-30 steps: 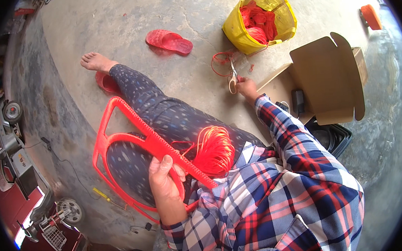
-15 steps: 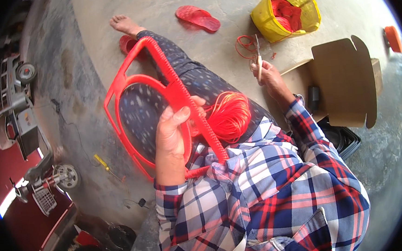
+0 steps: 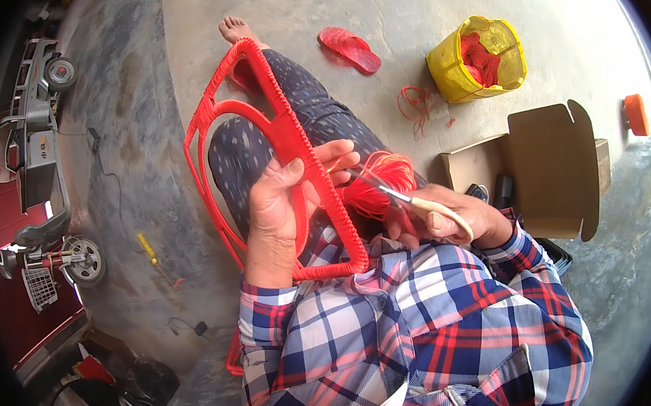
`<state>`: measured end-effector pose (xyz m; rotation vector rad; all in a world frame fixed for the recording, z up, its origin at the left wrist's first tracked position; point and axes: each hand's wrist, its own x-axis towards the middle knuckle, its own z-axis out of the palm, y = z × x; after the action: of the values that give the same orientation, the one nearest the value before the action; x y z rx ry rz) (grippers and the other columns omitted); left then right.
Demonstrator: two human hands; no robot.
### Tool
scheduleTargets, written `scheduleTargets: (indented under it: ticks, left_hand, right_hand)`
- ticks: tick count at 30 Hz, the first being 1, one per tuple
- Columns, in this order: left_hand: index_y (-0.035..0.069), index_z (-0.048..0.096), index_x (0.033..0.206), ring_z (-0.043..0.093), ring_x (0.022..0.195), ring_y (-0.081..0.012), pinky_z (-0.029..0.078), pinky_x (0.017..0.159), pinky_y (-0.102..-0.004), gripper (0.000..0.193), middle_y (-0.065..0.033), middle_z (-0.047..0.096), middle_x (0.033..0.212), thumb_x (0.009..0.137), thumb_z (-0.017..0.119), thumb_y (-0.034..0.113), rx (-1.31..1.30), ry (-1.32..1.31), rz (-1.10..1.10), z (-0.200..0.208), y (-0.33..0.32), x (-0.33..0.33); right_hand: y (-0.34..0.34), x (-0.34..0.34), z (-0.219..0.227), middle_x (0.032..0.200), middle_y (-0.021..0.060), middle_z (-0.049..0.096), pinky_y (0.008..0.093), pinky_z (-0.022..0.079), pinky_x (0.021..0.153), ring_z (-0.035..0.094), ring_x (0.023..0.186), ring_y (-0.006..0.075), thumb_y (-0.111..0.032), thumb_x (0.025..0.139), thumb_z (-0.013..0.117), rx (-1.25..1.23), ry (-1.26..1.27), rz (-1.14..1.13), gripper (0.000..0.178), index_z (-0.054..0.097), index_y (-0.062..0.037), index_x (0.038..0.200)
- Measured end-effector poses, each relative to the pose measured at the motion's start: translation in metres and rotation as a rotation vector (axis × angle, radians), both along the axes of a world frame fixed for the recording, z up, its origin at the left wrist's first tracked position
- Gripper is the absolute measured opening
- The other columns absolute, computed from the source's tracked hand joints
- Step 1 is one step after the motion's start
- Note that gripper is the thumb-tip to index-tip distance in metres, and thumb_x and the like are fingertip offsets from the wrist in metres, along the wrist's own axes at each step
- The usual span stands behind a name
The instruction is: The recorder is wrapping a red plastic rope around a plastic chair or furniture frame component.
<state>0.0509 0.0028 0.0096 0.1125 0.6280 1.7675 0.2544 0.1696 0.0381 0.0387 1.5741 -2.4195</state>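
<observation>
My left hand (image 3: 280, 198) is wrapped around the straight side of a red frame (image 3: 286, 126) with a rounded inner loop, its edges bound in red cord. The frame rests tilted over my legs. A pair of scissors (image 3: 441, 211) with cream handles is gripped in my right hand (image 3: 459, 220). Its blades point left, reaching over a bundle of red-orange cord (image 3: 395, 172) on my lap, close to my left fingers. Whether the blades touch a strand, I cannot make out.
At the upper right stands a yellow basket (image 3: 441, 74) with red material (image 3: 479, 60) inside; loose red cord (image 3: 411, 105) lies beside it. An open cardboard box (image 3: 553, 164) is to the right. A red slipper (image 3: 350, 49) and a yellow-handled tool (image 3: 147, 248) lie on the floor.
My right hand has brought the scissors from beside the basket down and left to the cord bundle. My left hand still holds the frame. The whole view has shifted slightly.
</observation>
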Motion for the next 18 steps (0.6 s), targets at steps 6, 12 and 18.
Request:
scheduleTargets:
  ticks: [6,12,18]
  left_hand:
    - [0.002,0.058,0.12,0.046,0.126,-0.047,0.04,0.105,-0.0507,0.035,-0.0369,0.042,0.136,0.088,0.06,0.016,0.085,-0.012,0.012,0.002,0.0,-0.001]
    - [0.0,0.054,0.124,0.055,0.117,-0.0415,0.044,0.102,-0.0488,0.038,-0.0324,0.053,0.127,0.089,0.059,0.013,0.038,-0.014,0.036,0.008,0.002,0.008]
    - [-0.006,0.056,0.113,0.065,0.092,-0.033,0.053,0.087,-0.0437,0.032,-0.024,0.062,0.102,0.086,0.063,0.01,-0.045,-0.026,0.057,-0.009,-0.003,0.008]
  right_hand:
    - [-0.009,-0.002,-0.011,0.074,-0.0004,0.055,0.0221,0.03,0.055,0.043,0.063,0.0081,-0.066,0.09,0.047,-0.121,-0.211,0.097,0.065,0.06,-0.0036,0.105]
    - [-0.014,-0.012,-0.014,0.075,0.0,0.055,0.0212,0.031,0.055,0.045,0.064,0.0081,-0.063,0.092,0.047,-0.157,-0.153,-0.019,0.062,0.059,-0.0041,0.104]
    - [-0.006,-0.02,-0.007,0.063,0.0106,0.053,0.0365,0.044,0.056,0.058,0.062,0.0243,-0.06,0.088,0.056,0.57,0.042,-0.117,0.057,0.056,-0.0021,0.088]
